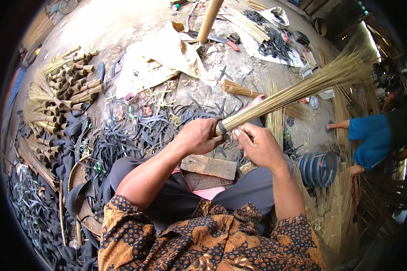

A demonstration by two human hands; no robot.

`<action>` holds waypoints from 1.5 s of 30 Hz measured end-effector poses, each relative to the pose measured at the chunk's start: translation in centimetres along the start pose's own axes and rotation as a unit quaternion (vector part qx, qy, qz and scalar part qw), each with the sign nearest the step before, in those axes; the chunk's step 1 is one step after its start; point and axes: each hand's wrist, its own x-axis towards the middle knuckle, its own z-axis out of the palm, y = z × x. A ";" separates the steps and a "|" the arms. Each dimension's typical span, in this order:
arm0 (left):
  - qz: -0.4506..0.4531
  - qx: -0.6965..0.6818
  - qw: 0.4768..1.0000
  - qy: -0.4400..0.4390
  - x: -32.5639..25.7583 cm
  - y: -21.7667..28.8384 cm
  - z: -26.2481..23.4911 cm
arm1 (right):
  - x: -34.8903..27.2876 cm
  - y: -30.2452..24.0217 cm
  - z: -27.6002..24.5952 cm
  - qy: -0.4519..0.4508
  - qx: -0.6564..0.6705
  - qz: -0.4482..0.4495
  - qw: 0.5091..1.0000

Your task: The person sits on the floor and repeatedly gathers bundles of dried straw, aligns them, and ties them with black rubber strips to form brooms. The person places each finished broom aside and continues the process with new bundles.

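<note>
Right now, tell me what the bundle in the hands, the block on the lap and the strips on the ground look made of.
Bundle: thin, stiff tan plant fibres, matt and dry, fanning out.
Block: rough unfinished wood, judging by its grain.
Strips: flat, black and limp, probably rubber or plastic.

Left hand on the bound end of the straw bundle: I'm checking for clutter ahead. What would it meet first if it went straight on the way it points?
The left hand points right, gripping the tan straw bundle. Straight on, it would meet the right hand first, which sits close beside it on the same bundle, though depth is hard to judge.
</note>
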 end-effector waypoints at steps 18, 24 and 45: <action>-0.051 0.087 0.985 0.143 1.2 -3.3 3.2 | -0.5 1.1 5.6 0.008 0.389 0.189 0.902; -0.046 -0.005 0.996 0.072 1.7 -3.1 2.3 | -2.3 1.4 4.1 0.036 0.382 0.139 0.913; 0.067 -0.200 0.977 0.024 -0.2 -0.6 0.8 | 0.2 3.3 -0.4 -0.049 -0.096 0.051 0.993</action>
